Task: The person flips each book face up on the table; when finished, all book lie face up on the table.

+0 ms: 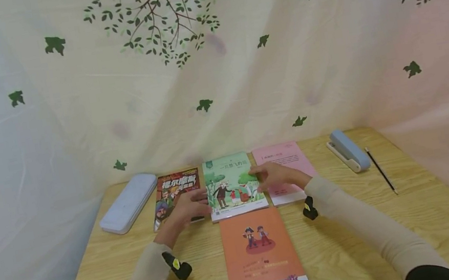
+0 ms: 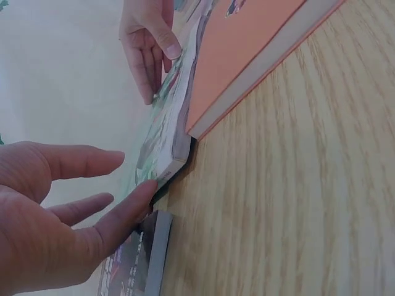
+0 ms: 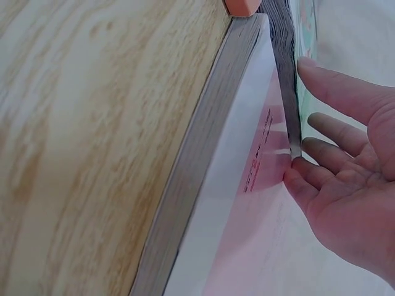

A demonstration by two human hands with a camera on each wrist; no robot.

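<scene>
A green picture-covered book (image 1: 232, 200) lies face up in the middle of the row of books. My left hand (image 1: 187, 209) is at its left side, fingers extended, with a fingertip right at the book's corner in the left wrist view. Along the opposite edge, my right hand (image 1: 278, 174) touches the book with its thumb and loosely bent fingers. Beneath the left hand is a dark, colourful book (image 1: 178, 180), partly hidden. The right hand reaches over a pink book (image 1: 290, 189), whose thick page edge (image 3: 197, 142) shows in the right wrist view.
An orange book (image 1: 260, 248) lies in front of the green one, close to its lower edge. At the left stands a pale blue case (image 1: 128, 204). A blue stapler (image 1: 349, 151) and a black pencil (image 1: 381, 170) lie at the right. A leaf-patterned curtain (image 1: 150, 122) hangs behind the table.
</scene>
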